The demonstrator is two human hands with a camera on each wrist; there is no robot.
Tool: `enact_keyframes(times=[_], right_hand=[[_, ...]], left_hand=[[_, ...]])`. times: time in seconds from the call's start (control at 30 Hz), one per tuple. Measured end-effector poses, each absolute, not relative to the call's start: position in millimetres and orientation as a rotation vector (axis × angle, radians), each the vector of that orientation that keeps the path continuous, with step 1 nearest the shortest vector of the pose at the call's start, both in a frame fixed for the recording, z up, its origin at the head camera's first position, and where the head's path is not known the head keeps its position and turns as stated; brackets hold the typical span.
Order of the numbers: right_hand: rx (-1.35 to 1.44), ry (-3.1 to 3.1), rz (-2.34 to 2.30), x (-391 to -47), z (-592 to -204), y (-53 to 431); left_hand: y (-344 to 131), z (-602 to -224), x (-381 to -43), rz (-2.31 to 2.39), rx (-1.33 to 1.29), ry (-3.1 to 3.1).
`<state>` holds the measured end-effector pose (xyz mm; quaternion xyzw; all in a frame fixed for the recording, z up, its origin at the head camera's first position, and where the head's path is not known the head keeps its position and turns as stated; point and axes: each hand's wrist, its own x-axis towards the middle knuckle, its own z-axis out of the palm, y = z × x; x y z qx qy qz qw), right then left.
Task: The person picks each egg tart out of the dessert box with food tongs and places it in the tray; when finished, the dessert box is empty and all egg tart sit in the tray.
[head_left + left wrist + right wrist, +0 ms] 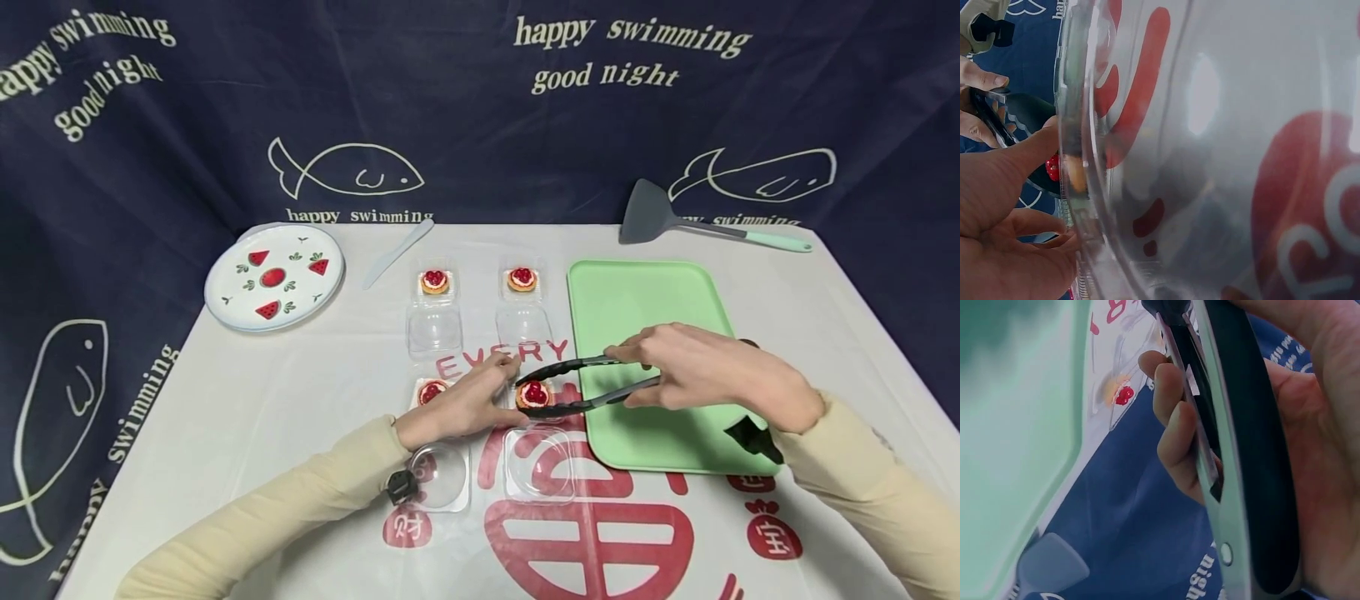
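Note:
My right hand [693,367] grips a pair of tongs [596,403] with black tips. Those tips straddle a small cherry-topped tart [534,395], one on its far side and one on its near side. The tart sits in a clear plastic box whose hinged lid [540,498] lies folded open toward me. At the left side of that box, my left hand [465,404] pinches the plastic edge between thumb and fingers. Beneath my left wrist, a second tart [431,392] in a similar box is partly hidden. The right wrist view shows fingers wrapped around the tongs' handle [1266,462].
Two more open boxes hold tarts, a left one [435,282] and a right one [522,280], farther back. A green tray [637,287] lies under my right hand. A watermelon plate [225,283], a pale knife [397,254] and a grey spatula [647,215] are along the back.

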<state>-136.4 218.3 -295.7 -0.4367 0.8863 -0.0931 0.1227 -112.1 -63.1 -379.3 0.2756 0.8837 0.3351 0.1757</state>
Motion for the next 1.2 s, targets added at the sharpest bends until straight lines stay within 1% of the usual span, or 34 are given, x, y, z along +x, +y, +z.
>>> enact_keyframes(times=[0.17,0.4,0.57,0.73,0.93,1.2], right_hand=[[-1.241,2.597,-0.389,-139,-298,232],[-1.24,2.72,-0.491,-152,-295,271],[-1.052,2.844,-0.446,-170,-293,299],[-0.897,2.893,-0.429,-189,-304,317],[-0.839,2.937,-0.388,-206,-316,328],[-0.809,2.95,-0.343,-214,-320,327]], left_hand=[[-63,-379,-112,0.955,0.765,2.496],[-64,-379,-110,0.97,0.752,2.491],[-64,-378,-110,0.973,0.749,2.491],[-62,-378,-110,0.968,0.762,2.486],[-61,-377,-110,0.94,0.776,2.489],[-61,-378,-110,0.904,0.773,2.504]])
